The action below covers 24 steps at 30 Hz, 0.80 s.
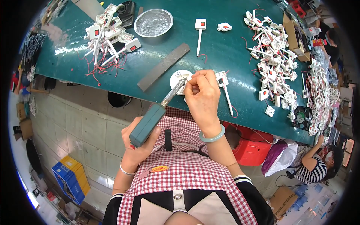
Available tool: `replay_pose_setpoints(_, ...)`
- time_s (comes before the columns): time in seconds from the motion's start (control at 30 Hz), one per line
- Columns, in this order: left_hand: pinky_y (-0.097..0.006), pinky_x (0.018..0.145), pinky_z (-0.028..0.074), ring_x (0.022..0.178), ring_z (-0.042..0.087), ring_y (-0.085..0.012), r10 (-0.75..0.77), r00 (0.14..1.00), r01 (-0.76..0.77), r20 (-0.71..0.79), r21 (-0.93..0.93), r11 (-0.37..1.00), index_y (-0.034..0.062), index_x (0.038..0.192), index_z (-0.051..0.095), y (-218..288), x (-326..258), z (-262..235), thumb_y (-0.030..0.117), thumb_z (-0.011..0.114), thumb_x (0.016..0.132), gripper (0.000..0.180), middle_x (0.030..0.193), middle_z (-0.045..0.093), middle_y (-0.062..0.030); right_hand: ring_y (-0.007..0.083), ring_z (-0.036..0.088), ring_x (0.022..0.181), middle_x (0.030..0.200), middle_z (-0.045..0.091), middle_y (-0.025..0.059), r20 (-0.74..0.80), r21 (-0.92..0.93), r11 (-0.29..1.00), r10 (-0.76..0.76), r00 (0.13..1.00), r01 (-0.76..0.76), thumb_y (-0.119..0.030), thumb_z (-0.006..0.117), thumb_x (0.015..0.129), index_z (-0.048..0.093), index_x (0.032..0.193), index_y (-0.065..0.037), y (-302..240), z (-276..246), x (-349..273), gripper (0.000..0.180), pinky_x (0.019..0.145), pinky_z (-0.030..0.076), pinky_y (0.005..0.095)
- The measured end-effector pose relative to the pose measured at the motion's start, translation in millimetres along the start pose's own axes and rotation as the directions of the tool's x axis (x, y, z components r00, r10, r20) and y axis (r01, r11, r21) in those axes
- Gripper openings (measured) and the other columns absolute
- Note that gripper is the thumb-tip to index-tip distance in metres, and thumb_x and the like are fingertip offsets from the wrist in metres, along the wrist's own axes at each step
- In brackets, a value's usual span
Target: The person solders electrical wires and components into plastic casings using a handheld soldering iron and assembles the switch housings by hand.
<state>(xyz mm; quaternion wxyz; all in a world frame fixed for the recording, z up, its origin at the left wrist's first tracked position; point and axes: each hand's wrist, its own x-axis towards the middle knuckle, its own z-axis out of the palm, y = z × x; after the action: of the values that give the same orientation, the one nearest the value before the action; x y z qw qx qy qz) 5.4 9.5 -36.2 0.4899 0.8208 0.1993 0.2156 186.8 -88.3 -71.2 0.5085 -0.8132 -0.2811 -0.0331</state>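
My left hand [129,140] is wrapped round the dark green handle of a soldering iron [149,123]. Its metal barrel slants up to the right, with the tip over a round white piece [175,78] near the table's front edge. Beside that tip, my right hand [204,95] is closed in a pinch. What its fingertips hold is hidden. Just right of this hand lies a white plastic part with a stem and red wire [226,92]. Farther back are a white stemmed housing with a red switch [200,25] and a small white switch housing [224,27].
A flat grey metal bar [164,66] lies left of the round piece, and a shallow metal dish [153,23] stands behind it. Wired white parts are heaped at the left [108,37] and right [275,60]. A red stool [253,147] is below the table; a co-worker [317,165] sits at the right.
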Motion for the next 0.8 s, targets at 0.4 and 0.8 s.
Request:
replay_pose_setpoints(0.4, -0.027, 0.058, 0.048, 0.061, 0.063, -0.0166, -0.054, 0.998, 0.051, 0.043, 0.063, 0.997, -0.0038, 0.090, 0.063, 6.4, -0.2, -4.3, -0.003, 0.074, 0.078, 0.017, 0.075, 0.064, -0.0110, 0.0159, 0.062, 0.067, 0.095, 0.057, 0.0126, 0.026, -0.009, 1.000, -0.012, 1.000, 0.012, 0.015, 0.066, 0.074, 0.059, 0.077, 0.006, 0.4, -0.3, -0.1, 0.011, 0.055, 0.054, 0.0247)
replay_pose_setpoints(0.8, -0.028, 0.053, 0.043, 0.055, 0.056, -0.0174, -0.024, 0.999, 0.021, 0.046, 0.064, 0.998, -0.0036, 0.086, 0.061, 5.2, 2.6, -3.5, -0.002, 0.073, 0.076, 0.015, 0.070, 0.057, -0.0100, 0.0184, 0.063, 0.066, 0.095, 0.057, 0.0141, 0.027, -0.060, 0.997, -0.043, 0.999, 0.044, 0.015, 0.065, 0.073, 0.058, 0.078, 0.006, 0.4, 1.3, 0.6, 0.012, 0.054, 0.054, 0.0265)
